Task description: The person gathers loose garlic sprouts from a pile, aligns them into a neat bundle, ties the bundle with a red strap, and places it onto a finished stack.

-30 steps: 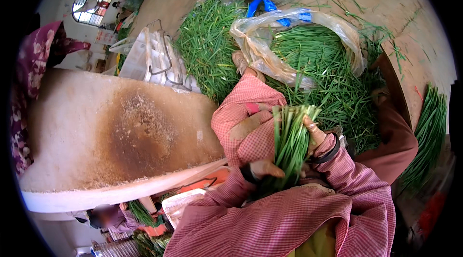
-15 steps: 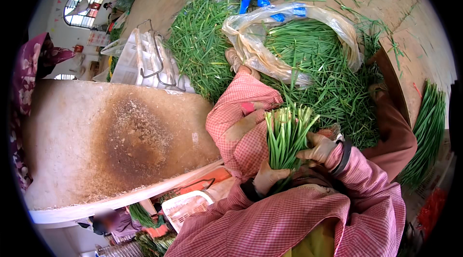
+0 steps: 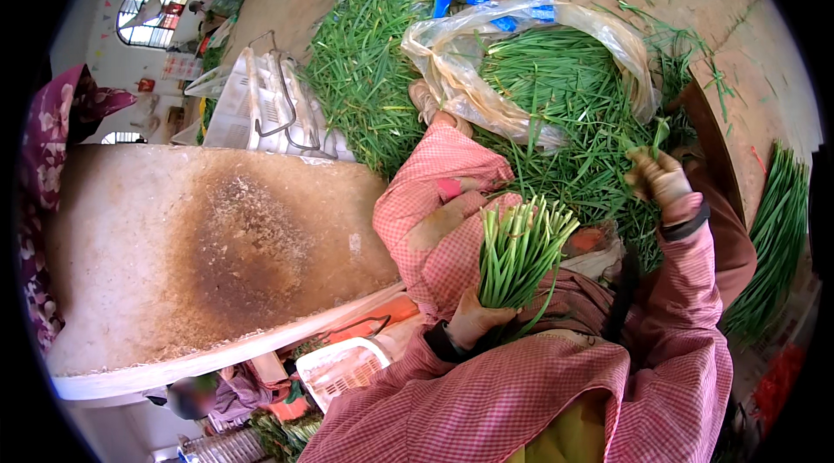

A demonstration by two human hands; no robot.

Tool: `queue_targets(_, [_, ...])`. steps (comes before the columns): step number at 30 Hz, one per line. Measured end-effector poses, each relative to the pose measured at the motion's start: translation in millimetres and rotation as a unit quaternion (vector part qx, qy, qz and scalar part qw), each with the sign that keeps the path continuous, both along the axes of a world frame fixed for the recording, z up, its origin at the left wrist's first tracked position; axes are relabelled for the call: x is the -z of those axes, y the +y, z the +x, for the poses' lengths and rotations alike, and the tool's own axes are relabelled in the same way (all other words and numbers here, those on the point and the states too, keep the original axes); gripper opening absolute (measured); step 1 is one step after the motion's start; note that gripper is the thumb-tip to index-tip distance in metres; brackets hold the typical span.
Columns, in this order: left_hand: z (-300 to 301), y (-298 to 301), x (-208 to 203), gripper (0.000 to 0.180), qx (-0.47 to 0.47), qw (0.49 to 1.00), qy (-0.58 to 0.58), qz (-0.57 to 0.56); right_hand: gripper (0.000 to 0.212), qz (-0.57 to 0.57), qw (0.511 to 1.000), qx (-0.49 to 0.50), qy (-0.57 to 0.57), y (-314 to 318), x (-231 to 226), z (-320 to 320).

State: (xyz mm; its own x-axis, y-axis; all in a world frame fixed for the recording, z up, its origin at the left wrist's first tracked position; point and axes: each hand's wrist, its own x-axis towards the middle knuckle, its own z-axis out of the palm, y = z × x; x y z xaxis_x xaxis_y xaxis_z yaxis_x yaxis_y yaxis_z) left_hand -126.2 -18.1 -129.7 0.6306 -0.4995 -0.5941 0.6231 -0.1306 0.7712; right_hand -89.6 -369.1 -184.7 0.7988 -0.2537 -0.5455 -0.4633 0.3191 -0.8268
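My left hand is closed round a bunch of chives, held over my lap with its pale cut ends pointing up and away from me. One long leaf droops from its right side. Stretched out to the right, my right hand is above the loose trimmed leaves on the floor, its fingers pinching a small bit of green leaf. Beyond my knees, a clear plastic bag with its rim rolled open holds many chives.
A stained tabletop is at my left, with white plastic crates behind it. Loose leaves heap around my shoe. Bundled chives lie at far right. A white basket is below the table edge; another person's patterned sleeve shows far left.
My right hand has left the bunch and moved out to the right and away from me, with a bit of leaf in its fingers. My left hand keeps the bunch nearly in place.
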Motion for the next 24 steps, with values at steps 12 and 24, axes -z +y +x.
queue_targets(12, [-6, -1, 0, 0.035, -0.037, 0.998, -0.037, 0.027, 0.019, 0.173, 0.948, -0.155, -0.218, 88, -14, 11])
queue_targets(24, [6, 1, 7, 0.052, 0.043, 0.993, 0.054, -0.096, 0.088, 0.137, 0.943, -0.276, -0.125, 105, -7, -18])
